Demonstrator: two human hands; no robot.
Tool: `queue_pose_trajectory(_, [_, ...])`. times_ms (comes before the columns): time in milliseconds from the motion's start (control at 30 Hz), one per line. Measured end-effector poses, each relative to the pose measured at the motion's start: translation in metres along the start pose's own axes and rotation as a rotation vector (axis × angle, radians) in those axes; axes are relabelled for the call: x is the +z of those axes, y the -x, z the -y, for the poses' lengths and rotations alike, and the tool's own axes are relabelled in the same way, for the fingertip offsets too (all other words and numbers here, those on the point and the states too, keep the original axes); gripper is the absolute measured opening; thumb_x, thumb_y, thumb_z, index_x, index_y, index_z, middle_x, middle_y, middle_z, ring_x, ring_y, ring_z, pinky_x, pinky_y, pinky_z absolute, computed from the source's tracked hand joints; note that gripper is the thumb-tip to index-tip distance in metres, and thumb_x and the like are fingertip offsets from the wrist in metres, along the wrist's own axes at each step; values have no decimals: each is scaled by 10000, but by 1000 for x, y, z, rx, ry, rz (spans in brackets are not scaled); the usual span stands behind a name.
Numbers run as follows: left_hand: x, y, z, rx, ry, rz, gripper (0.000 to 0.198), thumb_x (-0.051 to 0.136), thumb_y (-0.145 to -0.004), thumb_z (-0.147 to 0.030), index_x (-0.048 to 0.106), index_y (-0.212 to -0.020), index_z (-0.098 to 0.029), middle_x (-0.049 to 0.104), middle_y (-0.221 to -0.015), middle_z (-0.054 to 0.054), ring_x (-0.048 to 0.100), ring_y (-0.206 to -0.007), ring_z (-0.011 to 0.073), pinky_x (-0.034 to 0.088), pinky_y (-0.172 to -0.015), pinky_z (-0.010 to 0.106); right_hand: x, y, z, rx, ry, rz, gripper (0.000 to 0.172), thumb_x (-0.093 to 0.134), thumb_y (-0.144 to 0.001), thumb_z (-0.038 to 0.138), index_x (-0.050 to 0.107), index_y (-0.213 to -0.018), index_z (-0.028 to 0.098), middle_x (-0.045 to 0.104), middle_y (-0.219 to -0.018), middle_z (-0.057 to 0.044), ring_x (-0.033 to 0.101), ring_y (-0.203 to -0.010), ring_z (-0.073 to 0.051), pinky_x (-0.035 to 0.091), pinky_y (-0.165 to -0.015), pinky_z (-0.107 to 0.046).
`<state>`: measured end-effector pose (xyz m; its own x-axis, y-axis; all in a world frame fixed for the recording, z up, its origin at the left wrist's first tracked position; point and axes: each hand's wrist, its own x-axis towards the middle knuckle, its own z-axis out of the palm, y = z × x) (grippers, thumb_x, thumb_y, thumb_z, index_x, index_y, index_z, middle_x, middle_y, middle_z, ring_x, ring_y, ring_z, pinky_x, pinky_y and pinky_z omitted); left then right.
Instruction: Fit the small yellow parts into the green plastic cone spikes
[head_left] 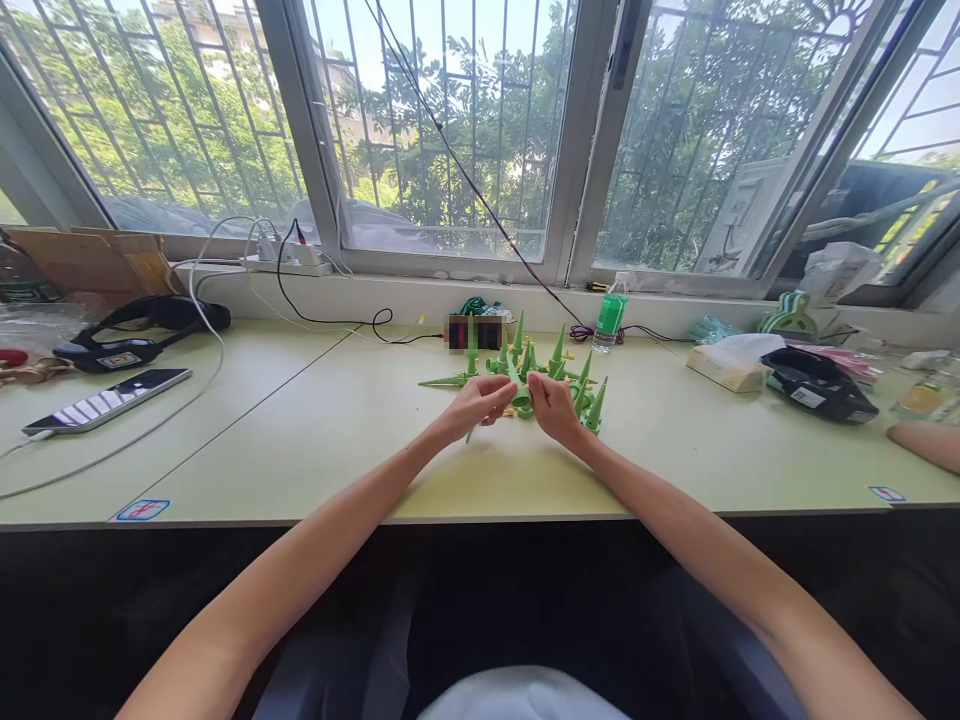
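Observation:
Both my hands meet over the pale green table (315, 440) near its middle. My left hand (478, 403) is closed in a pinch on a green plastic cone spike (519, 394). My right hand (553, 405) is closed on the same spike from the other side. Just behind my hands lies a pile of several green cone spikes (551, 362), some upright, some on their sides, with small yellow parts among them.
A phone (105, 399) and black headset (139, 330) lie at the left with white cables. A green-labelled bottle (610, 315) stands at the window sill. A tissue pack (731, 362), black pouch (814, 385) and another person's arm (926, 442) are at the right.

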<state>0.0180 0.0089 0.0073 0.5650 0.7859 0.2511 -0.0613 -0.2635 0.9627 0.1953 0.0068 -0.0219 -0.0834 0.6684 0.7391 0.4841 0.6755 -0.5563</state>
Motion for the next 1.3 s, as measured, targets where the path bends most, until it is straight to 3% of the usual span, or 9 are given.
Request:
queue_pose_trajectory(133, [5,2,-4,42,-86,-79,452,780,-697,-527,527,-754,-157,446,-672,-40,363,-486,37,243,-410,194,1,-1,-2,-1,-7,-10,514,316,-1008,512,409,-591,225,392,-490,21,464,-500,-142,399,-598,-290])
queue_pose_trajectory(300, [7,-1,1,132,-229,-145,470,811,-642,-509,599,-836,-137,492,-740,-23,441,-519,45,318,-444,186,3,-2,-3,22,3,-7,559,329,-1004,510,391,-522,233,395,-458,-6,601,-588,-194,405,-573,-283])
queue_pose_trajectory(500, [4,-7,10,170,-308,-197,493,759,-716,-511,598,-1028,-164,488,-750,-44,446,-515,45,351,-484,186,4,-2,0,54,43,-43,553,304,-1005,549,457,-595,210,428,-498,22,398,-468,-119,321,-523,-269])
queue_pose_trajectory(633, [5,-8,9,200,-314,-211,569,752,-734,-514,529,-1157,-207,496,-749,-61,454,-509,47,356,-497,180,2,-2,6,70,46,-90,548,272,-1008,578,391,-613,219,421,-514,26,359,-474,-114,295,-519,-276])
queue_pose_trajectory(700, [6,-8,7,197,-309,-220,543,740,-742,-540,528,-1107,-199,504,-719,-63,434,-492,45,334,-484,177,1,-2,9,65,39,-122,535,270,-1007,587,385,-633,223,434,-527,23,371,-477,-117,302,-522,-278])
queue_pose_trajectory(800, [7,-8,4,173,-300,-260,493,611,-811,-645,573,-869,-156,488,-621,-47,389,-458,49,302,-457,190,-1,-2,11,63,30,-158,514,274,-1006,589,376,-654,229,442,-539,20,376,-479,-122,307,-522,-282])
queue_pose_trajectory(933, [7,-7,1,9,-270,-176,757,352,-875,-759,594,-552,-119,462,-473,17,373,-410,69,265,-426,226,-2,-2,10,51,22,-131,496,270,-1011,572,370,-666,230,444,-558,21,376,-486,-121,313,-531,-281])
queue_pose_trajectory(1100, [6,-6,-1,-177,-143,-44,829,341,-843,-806,672,-567,-98,525,-482,66,365,-385,70,203,-403,236,0,0,9,-11,7,23,493,275,-1017,551,387,-667,222,448,-574,19,392,-514,-121,322,-553,-280])
queue_pose_trajectory(1300, [5,-4,-1,-177,-55,-45,698,515,-798,-763,684,-670,-98,549,-575,51,365,-436,61,194,-406,222,1,1,3,-8,-32,36,498,282,-1012,562,387,-663,222,463,-571,13,403,-513,-122,328,-547,-284])
